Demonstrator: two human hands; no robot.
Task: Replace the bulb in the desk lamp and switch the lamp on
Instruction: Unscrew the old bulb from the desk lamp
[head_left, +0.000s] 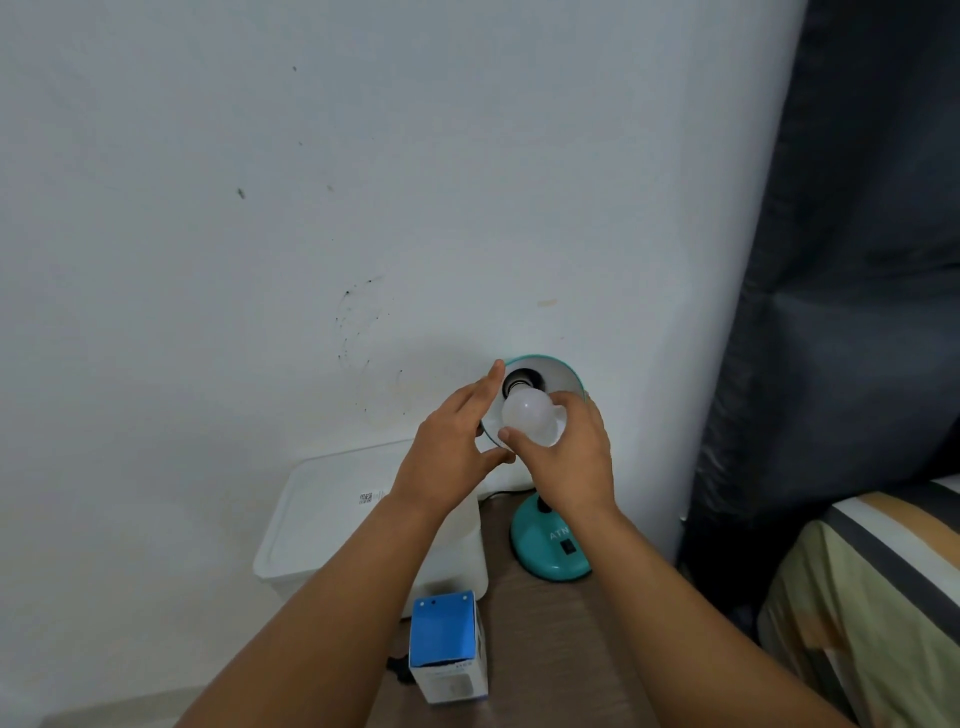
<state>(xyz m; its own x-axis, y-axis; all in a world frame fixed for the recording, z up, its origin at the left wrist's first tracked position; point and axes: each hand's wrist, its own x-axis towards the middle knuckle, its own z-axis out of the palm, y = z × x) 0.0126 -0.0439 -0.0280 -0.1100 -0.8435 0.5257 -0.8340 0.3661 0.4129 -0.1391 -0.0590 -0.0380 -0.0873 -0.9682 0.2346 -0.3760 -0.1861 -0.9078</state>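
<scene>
- Head view: the right hand (563, 457) holds a white bulb (530, 418) in its fingers, just in front of the teal lamp shade (563, 376).
- The left hand (449, 447), fingers spread wide, steadies the shade's left rim.
- The lamp base (550, 551) stands at the counter's (561, 649) back edge; a blue bulb box (447, 647) sits nearer its front.

A teal desk lamp (550, 545) stands on the brown wooden surface (545, 649) against the white wall (363, 208). Left of its base sits a white plastic lidded bin (332, 525). Before the bin, nearer the person, stands an open blue-and-white cardboard bulb box (448, 647). Right of the surface lies a bed with a striped cover (872, 597), a dark curtain (841, 260) behind it.
</scene>
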